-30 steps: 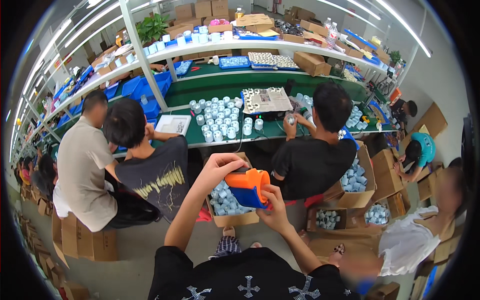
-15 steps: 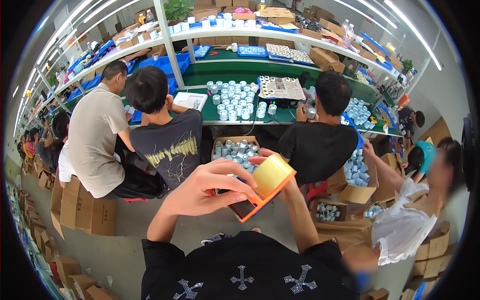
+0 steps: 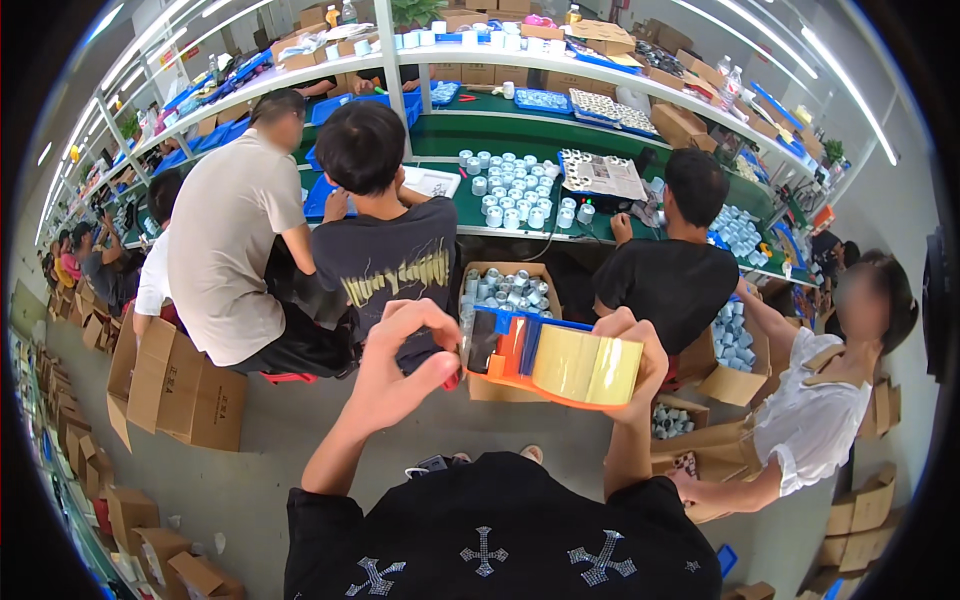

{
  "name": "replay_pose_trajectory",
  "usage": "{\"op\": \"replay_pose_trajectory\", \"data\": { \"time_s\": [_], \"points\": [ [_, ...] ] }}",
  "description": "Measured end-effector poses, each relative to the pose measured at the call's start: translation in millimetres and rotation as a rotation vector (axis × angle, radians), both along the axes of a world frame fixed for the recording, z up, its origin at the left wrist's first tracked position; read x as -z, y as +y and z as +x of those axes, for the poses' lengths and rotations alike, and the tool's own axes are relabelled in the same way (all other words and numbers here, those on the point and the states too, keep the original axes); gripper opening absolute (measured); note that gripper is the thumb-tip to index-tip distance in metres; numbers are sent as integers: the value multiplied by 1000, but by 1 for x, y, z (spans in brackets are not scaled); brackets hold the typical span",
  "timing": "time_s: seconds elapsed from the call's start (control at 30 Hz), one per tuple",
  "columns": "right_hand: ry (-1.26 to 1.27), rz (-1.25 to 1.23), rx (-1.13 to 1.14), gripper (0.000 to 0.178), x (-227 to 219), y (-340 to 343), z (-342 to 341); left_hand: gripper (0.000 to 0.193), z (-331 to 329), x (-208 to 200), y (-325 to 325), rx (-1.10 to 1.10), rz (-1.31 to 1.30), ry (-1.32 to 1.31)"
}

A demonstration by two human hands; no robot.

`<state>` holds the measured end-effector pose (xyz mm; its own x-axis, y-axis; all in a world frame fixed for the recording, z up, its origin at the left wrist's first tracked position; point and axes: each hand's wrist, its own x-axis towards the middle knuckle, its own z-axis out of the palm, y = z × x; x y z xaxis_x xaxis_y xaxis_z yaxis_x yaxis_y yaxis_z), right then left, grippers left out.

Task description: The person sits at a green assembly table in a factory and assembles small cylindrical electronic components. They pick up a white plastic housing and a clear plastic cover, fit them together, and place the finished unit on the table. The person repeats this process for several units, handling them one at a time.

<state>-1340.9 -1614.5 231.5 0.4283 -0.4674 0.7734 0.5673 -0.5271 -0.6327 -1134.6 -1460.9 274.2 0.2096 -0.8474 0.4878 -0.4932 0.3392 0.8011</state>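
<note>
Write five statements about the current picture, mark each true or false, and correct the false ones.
1. The right grip holds the tape dispenser. True.
2. The tape roll is bright green. False: the tape roll is yellow.
3. The left grip is clenched into a fist. False: the left grip is open, at the left end of the tape dispenser.
4. The open carton beyond the tape dispenser is empty. False: the open carton holds many light-blue parts.
5. The newspaper sheet is right of the pale cups. True.

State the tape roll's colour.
The tape roll is yellow; shows best in the head view.
</note>
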Motion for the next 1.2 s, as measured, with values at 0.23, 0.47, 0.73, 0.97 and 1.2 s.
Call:
{"op": "replay_pose_trajectory", "data": {
  "time_s": [0.23, 0.47, 0.73, 0.97, 1.2],
  "points": [
    [64, -288, 152, 54, 1, 34, 16, 12, 6, 5, 12, -6, 137, 95],
    [493, -343, -18, 55, 4, 51, 11, 19, 26, 23, 17, -36, 211, 47],
    [549, -207, -164, 39, 28, 78, 29, 23, 44, 54, 9, 34, 212, 143],
    [567, -89, -69, 28, 36, 95, 40, 19, 66, 70, 0, 138, 307, 474],
    [587, -63, 85, 24, 33, 96, 34, 18, 79, 88, -27, 12, 281, 549]
  ]
}}
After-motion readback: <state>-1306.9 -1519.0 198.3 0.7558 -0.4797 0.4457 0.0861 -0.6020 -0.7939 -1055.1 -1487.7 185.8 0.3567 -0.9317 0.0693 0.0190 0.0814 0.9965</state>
